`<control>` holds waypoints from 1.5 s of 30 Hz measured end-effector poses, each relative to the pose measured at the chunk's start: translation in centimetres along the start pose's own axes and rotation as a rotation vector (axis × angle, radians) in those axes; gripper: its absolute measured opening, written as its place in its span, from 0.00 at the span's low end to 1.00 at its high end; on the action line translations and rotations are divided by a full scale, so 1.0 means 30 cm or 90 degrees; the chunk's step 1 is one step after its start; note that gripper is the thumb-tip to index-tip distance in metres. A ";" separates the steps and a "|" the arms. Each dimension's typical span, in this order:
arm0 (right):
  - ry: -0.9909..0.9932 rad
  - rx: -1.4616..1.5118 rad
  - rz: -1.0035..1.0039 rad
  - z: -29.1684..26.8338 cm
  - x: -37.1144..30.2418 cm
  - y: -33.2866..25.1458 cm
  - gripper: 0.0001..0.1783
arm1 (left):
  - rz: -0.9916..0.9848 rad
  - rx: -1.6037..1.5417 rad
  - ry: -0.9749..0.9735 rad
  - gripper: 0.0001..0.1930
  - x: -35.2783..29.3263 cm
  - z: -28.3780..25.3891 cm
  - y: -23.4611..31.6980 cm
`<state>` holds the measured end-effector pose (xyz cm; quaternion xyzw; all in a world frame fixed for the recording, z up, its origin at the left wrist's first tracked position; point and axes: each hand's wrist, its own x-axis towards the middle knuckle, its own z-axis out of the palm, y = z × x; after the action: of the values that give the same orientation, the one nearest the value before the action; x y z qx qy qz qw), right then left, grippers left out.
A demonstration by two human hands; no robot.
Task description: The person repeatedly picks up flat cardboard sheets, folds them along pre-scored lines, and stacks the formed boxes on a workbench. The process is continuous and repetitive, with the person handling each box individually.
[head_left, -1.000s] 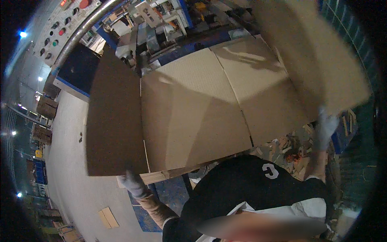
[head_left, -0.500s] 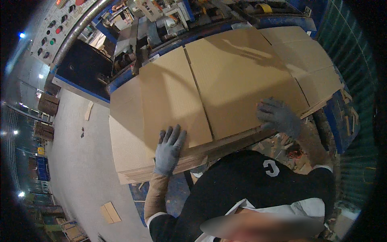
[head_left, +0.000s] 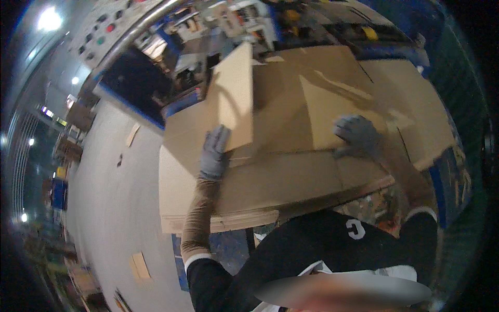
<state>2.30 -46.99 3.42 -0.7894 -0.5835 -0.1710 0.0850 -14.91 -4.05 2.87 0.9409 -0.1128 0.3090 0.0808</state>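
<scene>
A tan cardboard sheet (head_left: 286,99) lies slid forward on a stack of flat cardboard (head_left: 291,177). Its left panel (head_left: 235,99) is bent upward along the crease. My left hand (head_left: 214,155), in a grey glove, has its fingers extended against the near left corner of that raised panel. Also gloved in grey, my right hand (head_left: 357,136) rests spread near the sheet's near edge, toward the right. Some motion blur softens the fingertips of both hands.
Beyond the stack stands a blue-framed machine (head_left: 312,26), with a button panel (head_left: 101,31) at the upper left. Cardboard scraps (head_left: 379,205) lie below the stack's near right edge. A flat piece (head_left: 139,265) is on the floor (head_left: 109,208) at left.
The top sheet has moved away from me, baring more of the stack's near side. Its left panel has risen from flat. My left hand has moved forward with it.
</scene>
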 end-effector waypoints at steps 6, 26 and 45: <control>-0.098 0.004 0.081 -0.146 -0.026 0.039 0.41 | 0.007 0.062 -0.129 0.32 -0.083 -0.047 0.115; 0.111 -0.091 0.286 0.319 -0.194 0.598 0.24 | -0.422 0.214 0.226 0.32 0.009 0.087 0.024; 0.066 -0.079 0.759 0.220 -1.286 0.879 0.33 | -0.986 0.082 0.224 0.45 -0.501 -0.259 0.161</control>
<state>18.42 -87.23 -15.22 -0.9746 -0.0244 -0.1663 0.1482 -32.34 -4.53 0.44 0.6921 0.6056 0.3152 0.2343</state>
